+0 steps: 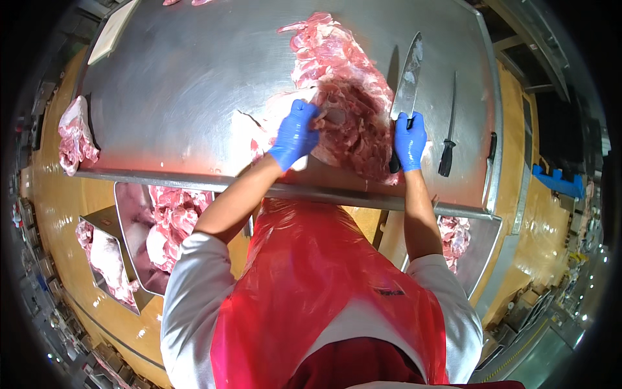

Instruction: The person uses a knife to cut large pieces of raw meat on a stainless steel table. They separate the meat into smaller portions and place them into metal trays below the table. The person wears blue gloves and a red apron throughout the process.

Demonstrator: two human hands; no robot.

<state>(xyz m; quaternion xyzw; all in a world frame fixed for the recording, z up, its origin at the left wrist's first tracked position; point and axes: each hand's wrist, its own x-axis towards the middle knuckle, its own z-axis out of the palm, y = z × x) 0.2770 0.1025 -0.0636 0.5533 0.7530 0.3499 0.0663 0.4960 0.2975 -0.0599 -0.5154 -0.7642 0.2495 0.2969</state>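
Both hands wear blue gloves. My left hand (295, 133) grips the near-left edge of a large cut of raw meat (346, 126) lying on the steel table (181, 91). My right hand (408, 139) is closed on the handle of a wide knife (411, 65), its blade pointing toward the far side, just right of the meat. A sharpening steel (447, 155) with a black handle lies to the right of that hand. A shorter black-handled tool (492, 146), possibly a knife, rests at the table's right edge.
Another meat piece (76, 136) lies at the table's left edge, a pale board (110, 29) at the far left corner. Below the front edge are steel bins of meat (172, 227) (107, 256) on the left and another bin (453, 236) on the right. A blue object (558, 181) stands beyond the table.
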